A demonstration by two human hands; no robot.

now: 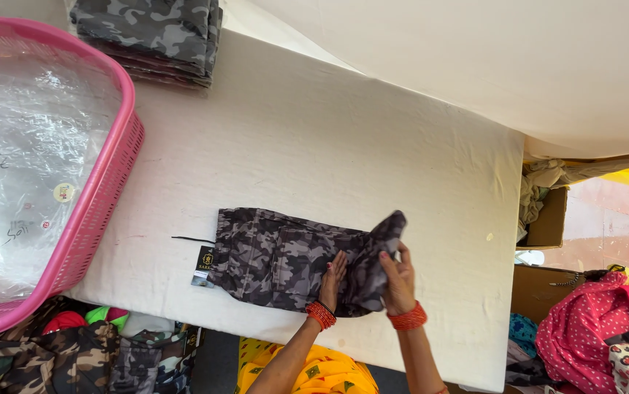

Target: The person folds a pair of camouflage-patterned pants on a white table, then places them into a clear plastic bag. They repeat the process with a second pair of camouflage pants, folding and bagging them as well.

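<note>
One white padded table (314, 146) bears the grey camouflage garment (278, 259) near its front edge — left hand (332, 281) pressed flat on the cloth, fingers together; right hand (398, 281) just beside it, pinching the garment's lifted right end — a black tag (204, 264) at its left.

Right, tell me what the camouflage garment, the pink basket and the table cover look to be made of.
Camouflage garment: soft woven cloth, matte; it creases and folds where the right hand lifts its end and the left hand presses it flat.
Pink basket: rigid moulded plastic, judging by its latticed wall and smooth rim.
Table cover: probably white fabric or felt, matte, faintly wrinkled.
</note>
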